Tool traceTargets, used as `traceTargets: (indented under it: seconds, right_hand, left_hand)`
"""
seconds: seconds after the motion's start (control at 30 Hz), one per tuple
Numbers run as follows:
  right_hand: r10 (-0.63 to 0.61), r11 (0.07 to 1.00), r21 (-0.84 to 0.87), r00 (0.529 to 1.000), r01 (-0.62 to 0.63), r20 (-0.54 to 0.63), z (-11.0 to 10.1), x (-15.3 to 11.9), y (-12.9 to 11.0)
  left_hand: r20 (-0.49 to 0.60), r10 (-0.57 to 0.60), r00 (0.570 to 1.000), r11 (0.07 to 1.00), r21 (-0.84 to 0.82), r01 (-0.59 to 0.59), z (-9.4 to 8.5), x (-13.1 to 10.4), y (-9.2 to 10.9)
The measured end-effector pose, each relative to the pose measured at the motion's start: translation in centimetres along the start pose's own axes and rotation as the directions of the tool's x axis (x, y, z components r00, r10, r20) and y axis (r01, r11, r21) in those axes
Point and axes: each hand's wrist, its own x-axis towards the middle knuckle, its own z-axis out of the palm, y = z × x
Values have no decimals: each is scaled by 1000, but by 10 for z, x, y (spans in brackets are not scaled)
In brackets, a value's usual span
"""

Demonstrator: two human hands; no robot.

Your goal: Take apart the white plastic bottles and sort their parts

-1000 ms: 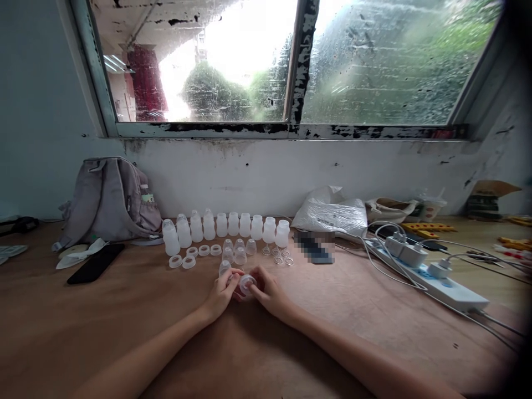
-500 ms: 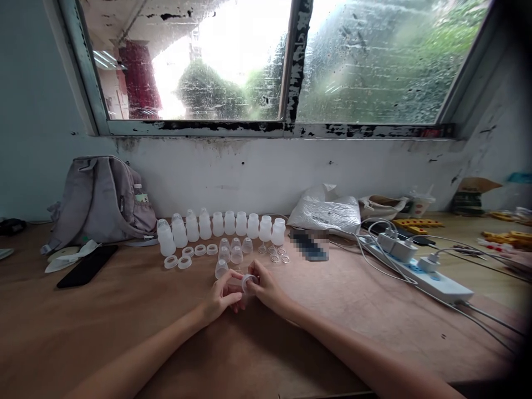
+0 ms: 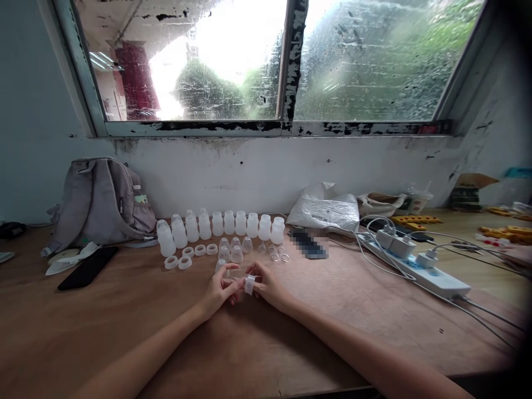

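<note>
Over the table's middle, my right hand (image 3: pixel 268 288) is closed on a white, ribbed bottle collar ring (image 3: pixel 250 285), held on its side. My left hand (image 3: pixel 218 291) meets it from the left, thumb and fingertips pinched at the ring's edge. Something pale and translucent shows between those left fingers, too small and covered to name. Just beyond the left hand stands a translucent cap (image 3: pixel 221 265), partly hidden by the fingers. More clear caps (image 3: pixel 236 254) are grouped behind it. Several loose collar rings (image 3: pixel 184 262) lie to the left, and thin clear discs or rings (image 3: pixel 275 257) to the right.
A row of frosted baby bottles (image 3: pixel 229 223) stands behind. Leftward are a black phone (image 3: pixel 88 269) and a grey backpack (image 3: pixel 100 202). A blurred-out dark item (image 3: pixel 308 244), a silvery plastic bag (image 3: pixel 326 208) and a power strip (image 3: pixel 443 282) with cables occupy the right.
The collar ring has turned, from its round opening facing me to its ribbed side showing. My left fingers have moved to a pinch at its left edge.
</note>
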Motion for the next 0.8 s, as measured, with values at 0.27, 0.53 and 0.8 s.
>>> traceTargets:
  seconds: [0.27,0.53,0.8]
  right_hand:
    - [-110,984,-136,994,113,26,3,-7,-12]
    - [-302,801,-532,953,274,37,-15,46,-16]
    - [-223,606,-787,974,117,-27,1,172,-35]
  left_hand:
    - [27,73,997,985,153,-76,0,-3,0]
    - [-421,306,854,952,156,-264,-25,0,17]
    - [-689,147,710,987,55,-150,-73,26,-8]
